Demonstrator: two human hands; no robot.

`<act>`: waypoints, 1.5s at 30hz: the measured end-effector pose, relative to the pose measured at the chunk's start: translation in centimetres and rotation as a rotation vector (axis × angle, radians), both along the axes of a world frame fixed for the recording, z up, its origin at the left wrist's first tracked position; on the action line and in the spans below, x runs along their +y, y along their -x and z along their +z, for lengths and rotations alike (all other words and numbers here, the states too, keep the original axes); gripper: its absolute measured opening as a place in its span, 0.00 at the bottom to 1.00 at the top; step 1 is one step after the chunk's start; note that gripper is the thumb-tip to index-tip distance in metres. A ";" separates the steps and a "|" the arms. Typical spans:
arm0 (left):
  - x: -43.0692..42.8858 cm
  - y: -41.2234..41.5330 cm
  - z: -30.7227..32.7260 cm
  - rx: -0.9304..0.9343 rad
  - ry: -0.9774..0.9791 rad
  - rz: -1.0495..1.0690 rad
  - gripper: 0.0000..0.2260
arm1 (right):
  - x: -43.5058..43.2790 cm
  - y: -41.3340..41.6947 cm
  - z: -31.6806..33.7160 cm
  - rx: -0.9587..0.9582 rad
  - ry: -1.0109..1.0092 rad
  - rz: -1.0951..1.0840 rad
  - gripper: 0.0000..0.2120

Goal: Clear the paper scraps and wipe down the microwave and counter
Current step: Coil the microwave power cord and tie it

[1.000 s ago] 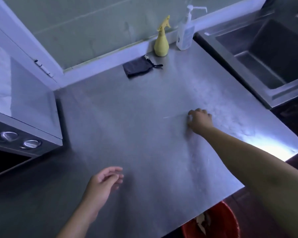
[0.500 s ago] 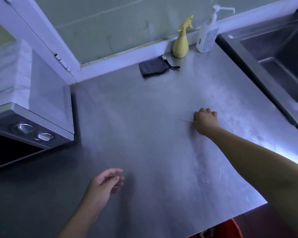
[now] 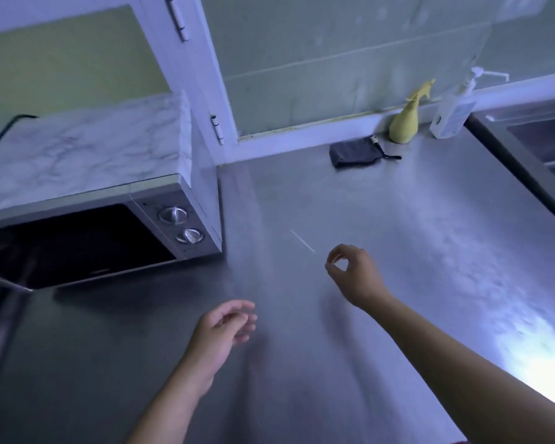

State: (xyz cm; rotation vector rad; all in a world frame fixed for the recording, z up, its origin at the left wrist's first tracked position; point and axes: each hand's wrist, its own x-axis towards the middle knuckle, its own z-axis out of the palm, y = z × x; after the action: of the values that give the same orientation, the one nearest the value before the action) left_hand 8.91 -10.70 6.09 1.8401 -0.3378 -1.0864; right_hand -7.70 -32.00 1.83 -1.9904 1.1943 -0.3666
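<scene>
Head view, looking down: the steel bench (image 3: 398,219) fills most of the frame and runs under both hands to the back wall. Left of the left hand, and farther from the person, stands the microwave (image 3: 87,238). Its dark door faces outward and a marble-patterned cover (image 3: 77,149) lies on its top. Far to the right of the right hand, the rim of a sink (image 3: 545,136) adjoins the bench.

The right hand (image 3: 350,270) is over the middle of the bench, its forearm reaching in from the lower right. Thumb and forefinger meet in a ring and the other fingers are curled — whether anything is pinched between them I cannot tell. The left hand (image 3: 225,328), nearer the person and left of the right hand, is released, its fingers loosely bent and grasping nothing.

Well beyond the right hand, along the wall, lies a dark fabric pouch (image 3: 354,155) with a cord. To the right of the pouch stand a yellow spray bottle (image 3: 404,123) and a clear pump bottle (image 3: 450,116), both upright. Two metal knobs (image 3: 172,215) sit one above the other on the microwave panel, on the side nearest the hands.

Smallest of all is a thin pale paper sliver (image 3: 302,241). It lies flat on the bench just beyond the right hand's fingertips and a little to their left, touched by neither hand.
</scene>
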 end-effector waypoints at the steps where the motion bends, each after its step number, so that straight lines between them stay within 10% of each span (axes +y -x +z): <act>1: 0.8 -1.3 0.4 -0.010 0.026 -0.003 0.10 | 1.3 -0.9 0.7 -0.010 -0.004 0.015 0.02; 13: 10.8 -28.4 10.8 -0.508 0.386 -0.018 0.11 | 12.6 -18.5 12.0 -0.187 0.117 -0.037 0.14; 18: 10.1 -41.3 13.1 -0.906 0.024 0.120 0.13 | 16.4 -24.5 13.9 -0.267 0.034 -0.051 0.13; 23: 8.6 -46.9 13.1 -0.913 -0.265 0.006 0.12 | 18.5 -27.4 15.6 -0.279 0.037 -0.069 0.13; 37: 4.3 -33.4 18.9 -0.527 0.609 -0.277 0.04 | 16.1 -29.9 20.9 -0.493 -0.033 -0.145 0.13; 45: 4.9 -20.8 19.8 -0.434 0.678 -0.535 0.07 | 12.4 -28.1 26.3 -0.573 -0.183 -0.047 0.16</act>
State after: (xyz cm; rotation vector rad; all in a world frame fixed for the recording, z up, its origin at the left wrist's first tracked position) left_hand 29.70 -5.83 25.85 1.3650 -1.3383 -0.7485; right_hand 20.40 -19.60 28.14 -1.5509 0.8700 -0.7630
